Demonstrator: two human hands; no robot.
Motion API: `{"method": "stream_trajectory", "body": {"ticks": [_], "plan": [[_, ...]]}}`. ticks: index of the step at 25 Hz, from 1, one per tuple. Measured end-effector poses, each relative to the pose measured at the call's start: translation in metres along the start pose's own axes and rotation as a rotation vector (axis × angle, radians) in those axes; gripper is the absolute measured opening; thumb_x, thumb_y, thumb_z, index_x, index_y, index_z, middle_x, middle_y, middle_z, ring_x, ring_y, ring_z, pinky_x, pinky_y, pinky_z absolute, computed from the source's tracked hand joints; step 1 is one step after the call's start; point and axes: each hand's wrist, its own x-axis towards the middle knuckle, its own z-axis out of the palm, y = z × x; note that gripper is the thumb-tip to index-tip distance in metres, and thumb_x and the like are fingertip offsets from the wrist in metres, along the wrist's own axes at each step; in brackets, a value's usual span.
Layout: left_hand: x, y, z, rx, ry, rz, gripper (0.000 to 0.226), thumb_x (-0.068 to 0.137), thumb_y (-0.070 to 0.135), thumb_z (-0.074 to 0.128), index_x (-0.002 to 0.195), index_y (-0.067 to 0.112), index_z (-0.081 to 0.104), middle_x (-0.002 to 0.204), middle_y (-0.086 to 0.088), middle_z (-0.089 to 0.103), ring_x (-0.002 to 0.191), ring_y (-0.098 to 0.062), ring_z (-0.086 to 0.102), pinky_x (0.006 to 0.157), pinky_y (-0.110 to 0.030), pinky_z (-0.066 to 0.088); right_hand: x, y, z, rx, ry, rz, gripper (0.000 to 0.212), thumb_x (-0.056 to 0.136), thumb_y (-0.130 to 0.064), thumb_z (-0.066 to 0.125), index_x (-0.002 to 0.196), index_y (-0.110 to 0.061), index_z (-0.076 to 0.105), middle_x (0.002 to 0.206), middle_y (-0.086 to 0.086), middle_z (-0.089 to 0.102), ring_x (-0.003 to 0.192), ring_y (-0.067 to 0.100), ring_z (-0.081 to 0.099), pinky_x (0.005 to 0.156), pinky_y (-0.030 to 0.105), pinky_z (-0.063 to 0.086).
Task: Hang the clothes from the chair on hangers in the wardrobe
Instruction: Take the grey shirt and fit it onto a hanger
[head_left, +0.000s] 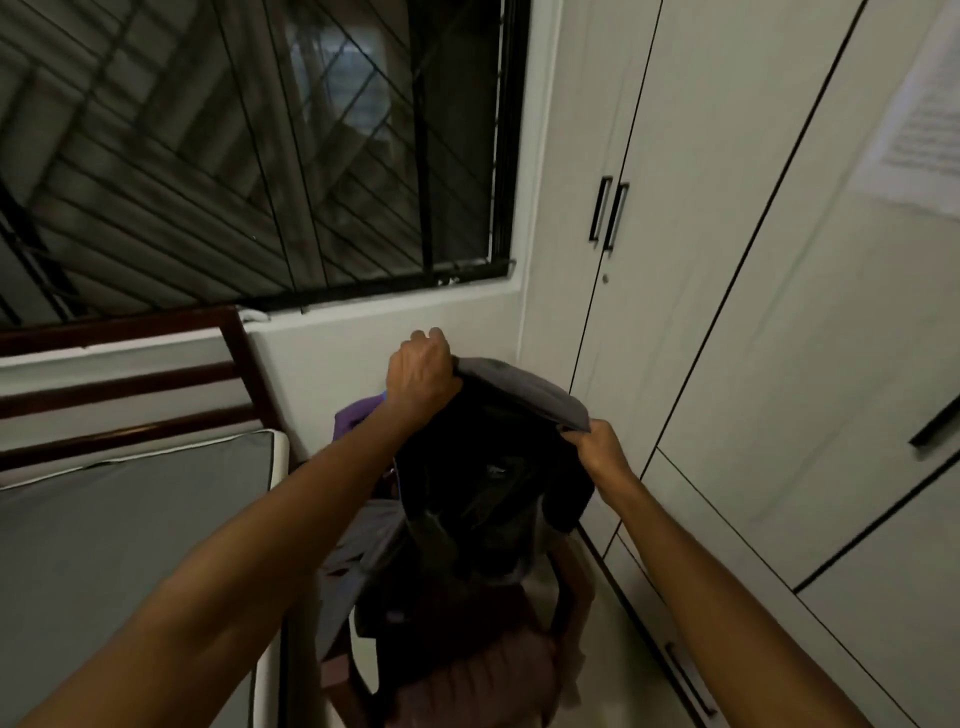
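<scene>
White walls meet at a corner under a barred window (249, 150), dark outside. On our right, the white wardrobe (753, 312) stands with its doors closed, black handles (609, 214) side by side. A sheet of paper (919, 119) is stuck to the nearest door. On our left, a bed (124, 525) with a grey cover and a dark wooden headboard.

We hold a dark grey garment (498, 467) up by its top edge, over the chair (457, 670). Our left hand (422, 370) has its fingers curled tight round one end of that edge; our right hand (602, 448) pinches the other end. Fabric hangs down between the arms. Below it, more clothes lie heaped on the chair: something purple (358, 415) behind the left wrist, grey cloth (358, 566) draped to the left. Picture is blurred; garment type unclear.
</scene>
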Motion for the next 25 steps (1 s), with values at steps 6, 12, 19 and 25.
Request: {"method": "stream_trajectory", "body": {"ticks": [6,12,19,25], "plan": [[0.015,0.023,-0.105,-0.032,0.123,-0.084,0.034,0.093,0.037,0.054,0.101,0.008,0.07,0.103,-0.017,0.072,0.096,-0.039,0.069,0.08,-0.039,0.053,-0.015,-0.099,-0.015,0.012,0.164,-0.163,0.026,0.098,-0.019,0.049,0.079,-0.012,0.067,0.081,0.009,0.069,0.074,0.024,0.064,0.065,0.032,0.047],[0.019,0.027,-0.199,-0.418,0.085,-0.228,0.038,0.09,0.043,0.053,0.097,0.007,0.063,0.1,-0.009,0.063,0.091,-0.03,0.063,0.077,-0.037,0.05,-0.053,-0.172,-0.011,0.065,0.265,-0.314,0.027,0.099,-0.011,0.043,0.091,-0.008,0.068,0.079,0.007,0.064,0.065,0.019,0.057,0.055,0.026,0.042],[0.025,0.014,-0.291,-0.621,0.048,-0.061,0.034,0.071,0.036,0.07,0.088,0.007,0.069,0.093,-0.01,0.069,0.085,-0.026,0.066,0.07,-0.03,0.052,-0.109,-0.25,-0.021,0.279,0.379,-0.446,0.023,0.096,-0.01,0.05,0.082,-0.012,0.068,0.076,0.002,0.064,0.068,0.017,0.059,0.058,0.027,0.045],[0.012,0.032,-0.307,-0.872,0.09,0.071,0.027,0.076,0.036,0.06,0.063,0.012,0.059,0.066,-0.005,0.058,0.066,-0.021,0.057,0.061,-0.034,0.044,-0.171,-0.244,-0.05,0.174,0.271,-0.43,0.031,0.08,-0.028,0.086,0.094,-0.003,0.075,0.084,0.011,0.075,0.077,0.028,0.073,0.066,0.032,0.055]]}}
